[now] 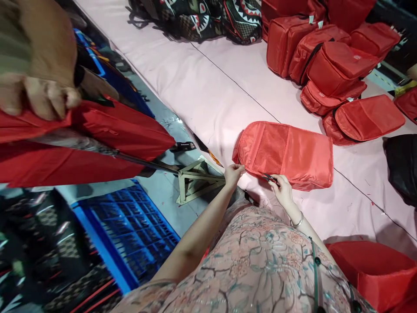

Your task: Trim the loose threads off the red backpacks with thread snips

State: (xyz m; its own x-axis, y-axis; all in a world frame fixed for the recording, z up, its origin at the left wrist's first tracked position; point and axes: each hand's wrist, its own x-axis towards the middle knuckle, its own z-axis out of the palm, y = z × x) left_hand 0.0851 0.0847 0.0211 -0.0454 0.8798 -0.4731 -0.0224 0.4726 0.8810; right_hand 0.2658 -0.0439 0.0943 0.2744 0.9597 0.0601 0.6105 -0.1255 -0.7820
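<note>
A red backpack [306, 152] with a mesh panel lies on the pink-covered table in front of me. At its near left edge my left hand [233, 174] is closed in a pinch on the bag's seam. My right hand [282, 189] grips small dark thread snips [269, 178], whose blades point left along the bag's near side. Whether the blades touch a thread is too small to tell.
Several red bags [339, 65] are heaped at the back right, beside patterned backpacks [202, 19]. Another red bag [371, 269] and a black bag [402, 167] lie to the right. At left, a co-worker's hand [39, 95] holds red fabric [124, 126] above a blue crate [130, 226].
</note>
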